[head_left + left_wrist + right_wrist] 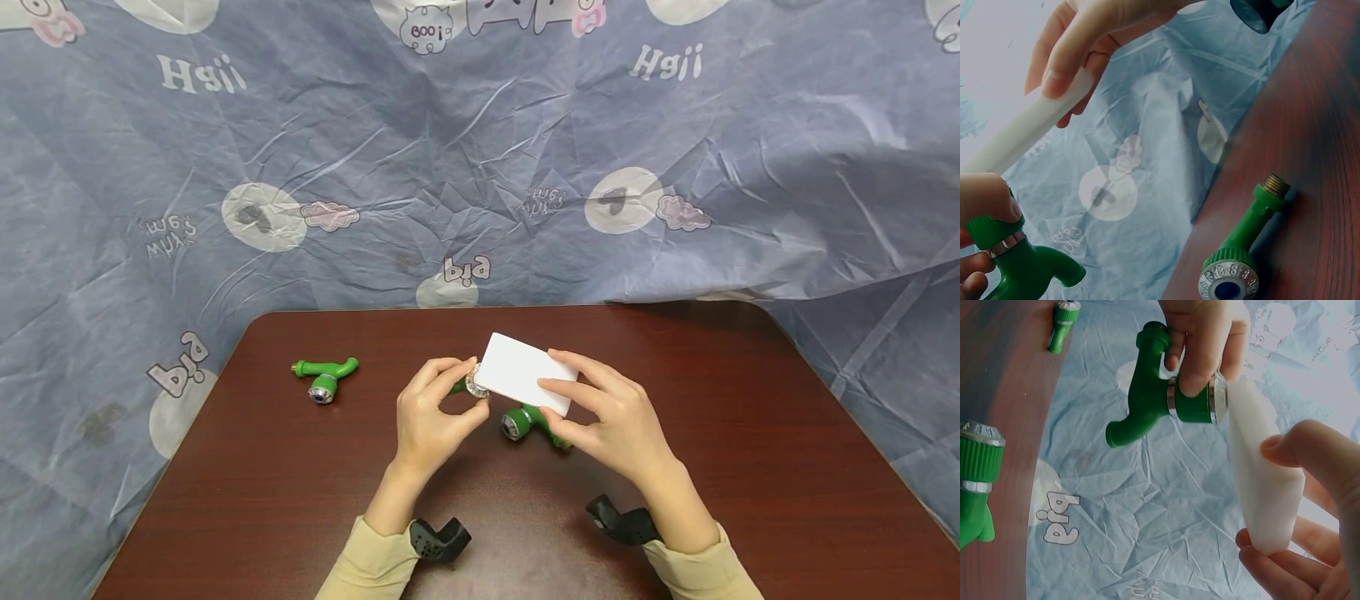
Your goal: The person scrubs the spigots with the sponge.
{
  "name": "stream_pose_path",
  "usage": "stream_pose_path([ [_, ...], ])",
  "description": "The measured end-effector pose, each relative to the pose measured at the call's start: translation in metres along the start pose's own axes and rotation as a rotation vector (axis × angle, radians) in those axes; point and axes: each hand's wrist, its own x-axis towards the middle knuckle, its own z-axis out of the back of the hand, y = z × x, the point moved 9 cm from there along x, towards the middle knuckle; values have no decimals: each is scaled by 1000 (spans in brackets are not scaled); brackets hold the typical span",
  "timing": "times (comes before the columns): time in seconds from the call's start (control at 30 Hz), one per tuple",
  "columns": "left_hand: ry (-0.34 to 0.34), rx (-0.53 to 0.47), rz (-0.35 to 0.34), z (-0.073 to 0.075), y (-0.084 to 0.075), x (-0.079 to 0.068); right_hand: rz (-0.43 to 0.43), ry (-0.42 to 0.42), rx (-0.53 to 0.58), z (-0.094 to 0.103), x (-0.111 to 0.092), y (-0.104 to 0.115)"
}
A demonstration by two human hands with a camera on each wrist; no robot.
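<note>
My left hand (431, 421) pinches a green faucet (1147, 387) by its ribbed knob, above the table. In the right wrist view its curved spout points down and to the left; in the head view mostly the silver knob cap (477, 382) shows. A white block-shaped sponge (519, 375) is held between the thumb and fingers of my right hand (618, 417). One face of the sponge lies against the knob's silver end in the right wrist view. Below the hands a second green faucet (527, 421) lies on the table, partly hidden by the sponge and right hand.
Another green faucet (326, 379) lies at the table's left side, its knob facing the front. The dark red-brown table (750, 400) ends at the back against a hanging blue-grey printed cloth (465, 150). Black devices (441, 540) sit at both wrists.
</note>
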Motion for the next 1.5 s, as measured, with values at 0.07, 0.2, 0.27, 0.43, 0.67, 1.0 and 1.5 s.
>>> stream_pose_path([
  [0.07,-5,-9,7,1,1,0,-4,2,0,0,0,-1],
  [0.2,-15,-55,31,2,4,0,-17,-24,-19,4,0,-3],
  [0.27,-16,-99,51,2,6,0,-18,-40,-18,6,0,-4],
  [0.43,-6,-224,142,2,7,2,-18,-55,7,7,1,-4],
  [0.67,14,-322,236,12,-11,13,-38,-38,33,4,-1,-7],
  [1.0,70,-585,339,-5,14,3,-64,-15,16,3,-3,-13],
  [1.5,-93,-840,491,-1,43,-2,10,187,72,-16,-10,-6],
])
